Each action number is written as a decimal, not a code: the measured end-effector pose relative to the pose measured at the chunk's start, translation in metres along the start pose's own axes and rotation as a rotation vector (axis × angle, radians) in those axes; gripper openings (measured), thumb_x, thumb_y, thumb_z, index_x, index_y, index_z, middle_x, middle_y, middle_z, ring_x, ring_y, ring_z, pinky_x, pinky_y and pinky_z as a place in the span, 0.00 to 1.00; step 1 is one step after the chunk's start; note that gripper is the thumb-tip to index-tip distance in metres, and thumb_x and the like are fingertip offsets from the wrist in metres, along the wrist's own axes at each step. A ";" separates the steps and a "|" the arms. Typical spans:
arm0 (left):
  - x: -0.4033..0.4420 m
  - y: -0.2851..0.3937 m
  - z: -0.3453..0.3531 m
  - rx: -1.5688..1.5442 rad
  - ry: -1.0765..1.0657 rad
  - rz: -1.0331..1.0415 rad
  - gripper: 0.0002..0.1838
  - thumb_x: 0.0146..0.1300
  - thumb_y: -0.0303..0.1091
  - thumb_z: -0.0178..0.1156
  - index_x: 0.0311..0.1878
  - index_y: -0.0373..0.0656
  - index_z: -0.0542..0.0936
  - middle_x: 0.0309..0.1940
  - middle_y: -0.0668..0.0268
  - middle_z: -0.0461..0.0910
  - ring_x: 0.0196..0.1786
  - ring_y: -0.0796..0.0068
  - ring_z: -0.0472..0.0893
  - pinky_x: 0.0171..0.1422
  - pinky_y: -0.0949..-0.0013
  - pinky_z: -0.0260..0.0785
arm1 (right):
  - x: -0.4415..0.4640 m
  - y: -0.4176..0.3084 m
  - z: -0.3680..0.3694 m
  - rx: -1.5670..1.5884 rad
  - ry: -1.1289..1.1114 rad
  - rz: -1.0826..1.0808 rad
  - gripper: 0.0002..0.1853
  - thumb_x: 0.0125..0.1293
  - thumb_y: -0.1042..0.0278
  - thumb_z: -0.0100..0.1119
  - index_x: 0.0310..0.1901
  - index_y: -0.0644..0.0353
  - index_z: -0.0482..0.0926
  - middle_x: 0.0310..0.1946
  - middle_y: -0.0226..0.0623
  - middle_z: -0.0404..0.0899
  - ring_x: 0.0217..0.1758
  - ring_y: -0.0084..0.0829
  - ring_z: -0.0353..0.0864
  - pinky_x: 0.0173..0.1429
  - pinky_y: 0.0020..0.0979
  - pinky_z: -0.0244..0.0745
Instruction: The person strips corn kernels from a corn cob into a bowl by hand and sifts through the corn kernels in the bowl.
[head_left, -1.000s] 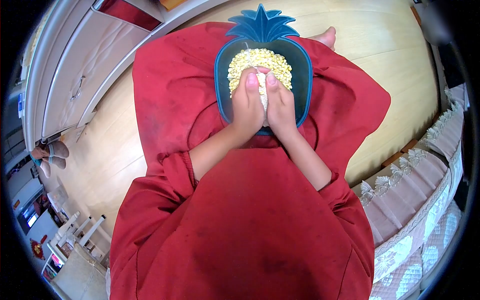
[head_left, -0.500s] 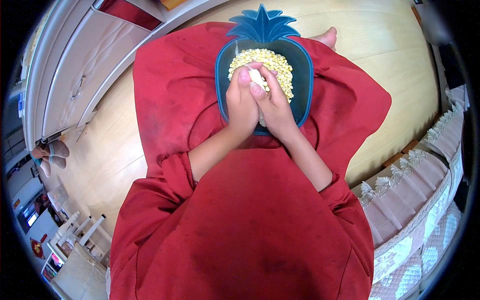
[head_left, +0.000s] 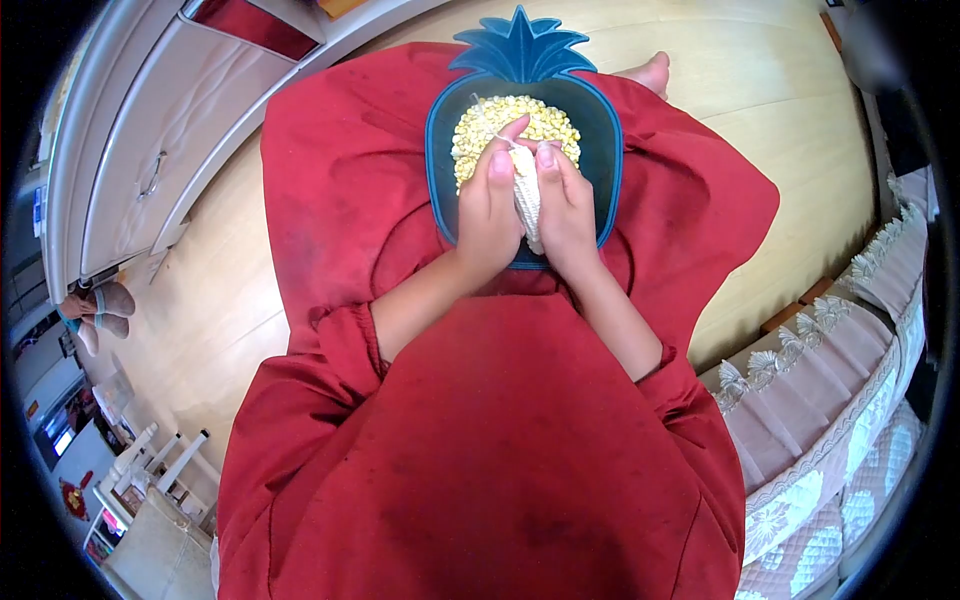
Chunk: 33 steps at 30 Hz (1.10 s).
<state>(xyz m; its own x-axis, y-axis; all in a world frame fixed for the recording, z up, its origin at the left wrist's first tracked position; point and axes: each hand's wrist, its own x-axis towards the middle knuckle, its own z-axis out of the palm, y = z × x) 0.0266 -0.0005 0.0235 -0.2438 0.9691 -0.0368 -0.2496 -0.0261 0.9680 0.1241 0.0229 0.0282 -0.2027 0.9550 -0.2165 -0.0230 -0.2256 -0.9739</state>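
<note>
Between my two hands is a corn cob point(head_left: 528, 205), mostly bare and white along its lower part, with pale yellow near its upper end. My left hand point(head_left: 487, 215) wraps its left side, thumb pointing up along it. On the other side my right hand point(head_left: 567, 222) grips it, thumb pressed near the top. Both hands are over a dark blue pineapple-shaped bowl point(head_left: 433, 150) resting on my lap. Loose yellow corn kernels point(head_left: 545, 120) are heaped in the bowl, partly hidden by my fingers.
Red cloth point(head_left: 340, 190) covers my lap and legs, and a bare foot point(head_left: 655, 75) shows past the bowl. A white cabinet point(head_left: 150, 130) stands at the left, slippers point(head_left: 108, 305) near its end. At the right is a sofa with lace trim point(head_left: 810, 370).
My hands have moved apart slightly, and my right thumb has shifted upward. More of the bare cob now shows between them. The bowl stays on my lap.
</note>
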 end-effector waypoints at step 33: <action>0.005 -0.001 0.005 -0.048 0.048 -0.080 0.20 0.85 0.41 0.42 0.54 0.34 0.79 0.50 0.54 0.84 0.54 0.65 0.83 0.62 0.65 0.73 | -0.006 -0.004 0.012 -0.032 0.037 -0.054 0.26 0.87 0.51 0.35 0.57 0.62 0.80 0.46 0.35 0.83 0.51 0.25 0.80 0.58 0.29 0.73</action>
<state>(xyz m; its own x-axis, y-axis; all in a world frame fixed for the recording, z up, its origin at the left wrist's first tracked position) 0.0308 0.0058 0.0234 -0.2651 0.9559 -0.1268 -0.3143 0.0386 0.9485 0.1132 0.0160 0.0345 -0.1659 0.9722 -0.1651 -0.0015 -0.1677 -0.9858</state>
